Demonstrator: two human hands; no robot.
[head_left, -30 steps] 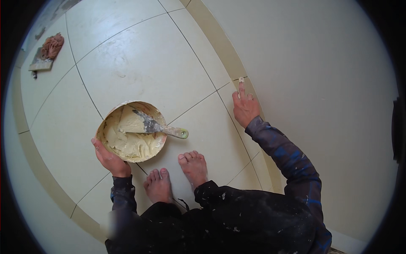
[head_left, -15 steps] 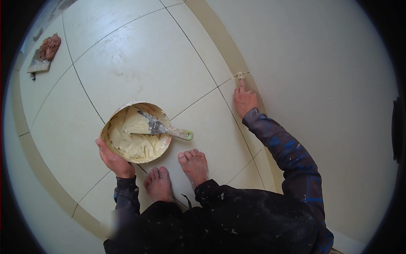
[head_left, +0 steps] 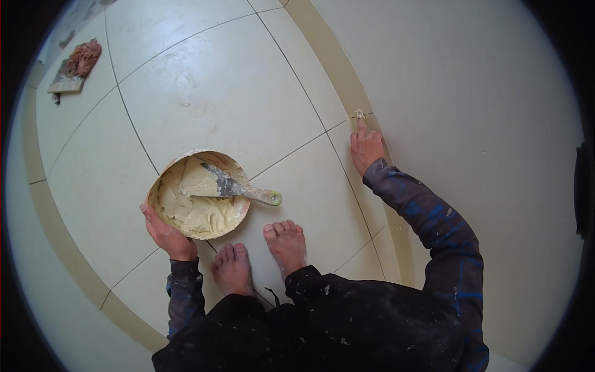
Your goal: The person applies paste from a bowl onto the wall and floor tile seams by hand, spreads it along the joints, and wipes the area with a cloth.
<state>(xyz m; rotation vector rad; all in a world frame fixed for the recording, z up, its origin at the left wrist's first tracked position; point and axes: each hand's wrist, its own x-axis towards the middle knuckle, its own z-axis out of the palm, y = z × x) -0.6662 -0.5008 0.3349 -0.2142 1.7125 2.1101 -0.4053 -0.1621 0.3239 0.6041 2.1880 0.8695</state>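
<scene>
My left hand [head_left: 167, 237] grips the lower left side of a round bucket [head_left: 157, 218], thumb at its rim. The bucket is tilted so its mouth shows, and thick cream-coloured paste [head_left: 197, 214] lines the inside. A putty knife [head_left: 232, 187] rests across it, blade in the paste and smeared handle over the right rim. My right hand [head_left: 367, 149] is at the beige skirting tile [head_left: 339, 65] along the right wall. Its index finger is stretched out, the others partly bent; the paste-covered fingertip touches a joint in the skirting, where a pale smear [head_left: 359, 115] shows.
Large pale tiles [head_left: 217, 80] with dark joints cover the floor. At the far left lie a crumpled reddish-brown cloth [head_left: 84, 59] and a flat tool with a pale edge [head_left: 65, 85]. My bare feet [head_left: 285, 247] stand just below the bucket. A plain wall [head_left: 483, 124] rises on the right.
The view has shifted slightly, so the far cloth and skirting appear farther right. My right fingertip stays at the same joint, where the paste smear looks thinner. My left hand still grips the bucket.
</scene>
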